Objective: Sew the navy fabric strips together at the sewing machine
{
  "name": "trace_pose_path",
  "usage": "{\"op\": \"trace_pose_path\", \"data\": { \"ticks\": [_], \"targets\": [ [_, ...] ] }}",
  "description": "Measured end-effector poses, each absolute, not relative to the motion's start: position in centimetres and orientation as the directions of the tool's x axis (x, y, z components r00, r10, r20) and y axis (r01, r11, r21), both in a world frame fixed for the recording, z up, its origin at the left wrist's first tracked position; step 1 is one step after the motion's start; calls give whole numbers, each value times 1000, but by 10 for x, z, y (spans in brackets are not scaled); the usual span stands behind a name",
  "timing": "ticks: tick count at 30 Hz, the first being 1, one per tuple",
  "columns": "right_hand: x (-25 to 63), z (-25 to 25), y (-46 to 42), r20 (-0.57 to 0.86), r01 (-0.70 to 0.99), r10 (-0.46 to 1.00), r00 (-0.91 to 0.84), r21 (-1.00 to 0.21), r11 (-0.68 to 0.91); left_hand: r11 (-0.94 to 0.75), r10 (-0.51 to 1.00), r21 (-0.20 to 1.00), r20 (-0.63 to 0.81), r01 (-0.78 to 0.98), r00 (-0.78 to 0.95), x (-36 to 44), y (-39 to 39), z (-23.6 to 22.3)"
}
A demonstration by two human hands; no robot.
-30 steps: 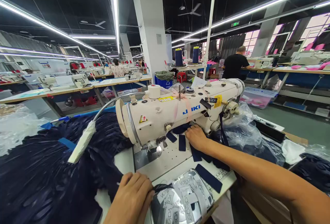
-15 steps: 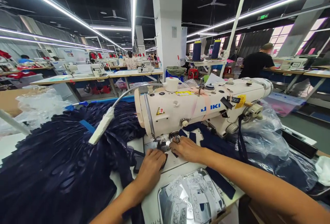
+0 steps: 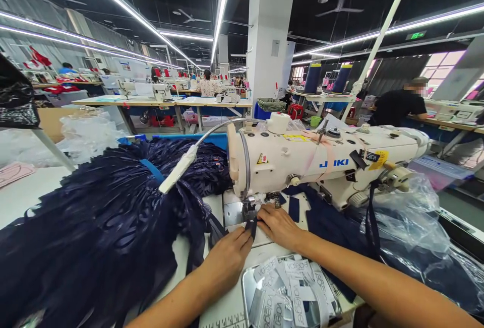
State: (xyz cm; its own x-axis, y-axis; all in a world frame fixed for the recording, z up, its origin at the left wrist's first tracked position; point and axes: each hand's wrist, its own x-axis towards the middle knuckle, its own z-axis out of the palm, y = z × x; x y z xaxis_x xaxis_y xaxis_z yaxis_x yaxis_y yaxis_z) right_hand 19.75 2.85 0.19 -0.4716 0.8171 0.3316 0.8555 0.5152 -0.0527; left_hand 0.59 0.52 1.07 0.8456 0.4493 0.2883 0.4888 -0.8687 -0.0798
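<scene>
A cream JUKI sewing machine [image 3: 321,159] stands on the table. My left hand [image 3: 227,257] and my right hand [image 3: 278,224] lie side by side just in front of its presser foot [image 3: 247,207]. Both press a small navy fabric piece [image 3: 251,227] flat at the needle plate, fingers pinching its edges. A large heap of navy fabric [image 3: 94,237] spreads to the left. More navy strips [image 3: 293,208] lie under the machine arm.
A metal tray [image 3: 247,287] with white woven labels [image 3: 291,292] sits at the near edge. Clear plastic bags [image 3: 408,217] lie to the right. A gooseneck lamp [image 3: 181,167] hangs over the fabric heap. Another person [image 3: 399,106] works at a far table.
My left hand moved from the table's near edge up to the needle. My right hand slid left from the strips under the arm to the presser foot. The view shifted left.
</scene>
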Motion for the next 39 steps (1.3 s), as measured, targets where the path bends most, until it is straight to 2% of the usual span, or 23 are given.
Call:
{"op": "trace_pose_path", "data": {
  "ticks": [5, 7, 14, 19, 24, 27, 30, 34, 39],
  "targets": [
    [188, 1, 37, 316, 808, 767, -559, 0, 589, -869, 428, -125, 296, 479, 854, 5, 4, 6],
    [187, 3, 40, 298, 797, 766, -570, -25, 603, -865, 427, -145, 292, 481, 856, 5, 4, 6],
    [187, 14, 48, 130, 771, 874, -468, -422, 476, -854, 456, -142, 258, 500, 852, 10, 7, 10],
    [189, 15, 50, 104, 767, 882, -459, -454, 453, -847, 490, -93, 247, 524, 836, 13, 7, 14],
    [191, 11, 50, 134, 791, 864, -486, -355, 499, -831, 543, -1, 219, 557, 811, 14, 9, 16],
    [193, 7, 45, 220, 770, 815, -536, -270, 579, -825, 554, 22, 230, 565, 800, 13, 9, 13],
    [197, 4, 36, 333, 702, 692, -640, -113, 703, -830, 540, 21, 279, 558, 794, 12, 9, 9],
    [203, 3, 27, 364, 618, 556, -747, 75, 782, -828, 526, -19, 318, 560, 789, 12, 9, 8],
    [211, 6, 37, 321, 601, 543, -776, 117, 791, -799, 563, -25, 322, 601, 761, 21, 13, 7]
  ]
}}
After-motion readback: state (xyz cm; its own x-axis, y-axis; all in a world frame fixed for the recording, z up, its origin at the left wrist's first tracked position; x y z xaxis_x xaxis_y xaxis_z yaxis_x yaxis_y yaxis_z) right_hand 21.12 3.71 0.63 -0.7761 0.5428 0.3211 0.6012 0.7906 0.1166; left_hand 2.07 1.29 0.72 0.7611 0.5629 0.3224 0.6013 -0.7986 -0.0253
